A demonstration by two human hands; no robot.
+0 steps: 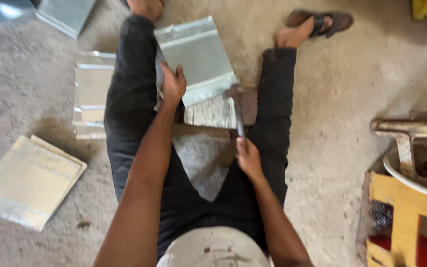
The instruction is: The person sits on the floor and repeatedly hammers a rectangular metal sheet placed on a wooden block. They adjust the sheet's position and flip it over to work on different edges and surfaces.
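A rough grey concrete floor (332, 148) is stretching under a person who is sitting on it with legs apart in black trousers. At the far left, a flat stack of pale galvanised steel sheets (28, 180) is lying on the floor, and a ribbed strip of folded shiny sheet metal (92, 94) is resting just beside the left leg.

The left hand (173, 84) is pressing down on the near corner of a rectangular grey sheet-metal panel with a folded lip (196, 57), fingers curled over its edge and gripping it firmly. The panel is lying tilted across a worn pale stone block (213, 112) between the knees.

The right hand (247, 155) is wrapping tightly around the handle of a dark metal hammer (238, 106), whose blurred head is sitting at the panel's folded edge, close beside the left fingers.

Further right, a rusty metal stand (411, 131) and a yellow painted frame (401, 212) are standing well apart from the work.

As I judge it, a glancing blow could be catching the left fingers, since they are sitting so near the hammer head; the tilted panel could also be slipping off the block if the hold loosens.
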